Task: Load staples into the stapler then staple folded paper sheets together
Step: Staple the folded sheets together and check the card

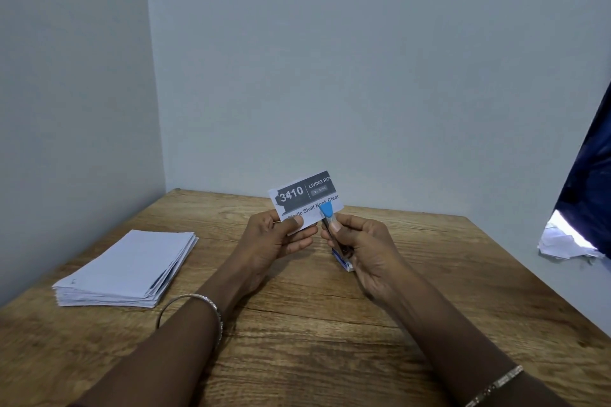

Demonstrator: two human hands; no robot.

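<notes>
Folded paper stack lies well left of the stapler. Our left hand pinches one printed sheet just left of it, and our right hand grips the stapler, staple box beneath. We judge stapling in hand; next, the sheet's edge must seat between its jaws.

Paper stack occupies the table's left; small box lies under the right hand. Bare wood between stack and left forearm passable. Walls bound rear, left.

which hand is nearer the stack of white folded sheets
Left. The left hand, holding a printed paper slip, is right of the stack of white folded sheets; the right hand, gripping a blue-tipped stapler, is farther right.
</notes>
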